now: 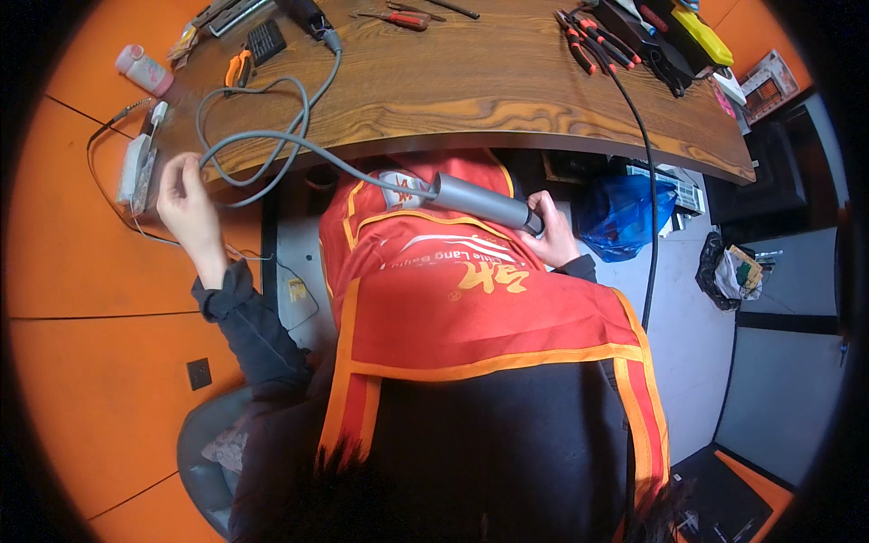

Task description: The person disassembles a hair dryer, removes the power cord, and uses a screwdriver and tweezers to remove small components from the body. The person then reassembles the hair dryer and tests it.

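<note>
A grey cylindrical tube (484, 203) with a dark end lies slanted above my lap, over a red apron (434, 262) with orange trim. My right hand (550, 233) is closed around the tube's dark right end. From its left end a grey cable (317, 156) runs left, loops at the table's front edge and climbs onto the tabletop. My left hand (188, 210) is raised at the left, its thumb and fingertips pinched on the bend of that cable. The cable's far end meets a dark-bodied piece (308, 18) at the table's back.
On the wooden table (453, 100) lie orange-handled cutters (239, 69), a red screwdriver (403, 18) and several red-and-black pliers (602, 45). A pink bottle (145, 71) and a white power strip (136, 170) are at the left. A black cord (650, 181) hangs down near a blue bag (625, 215).
</note>
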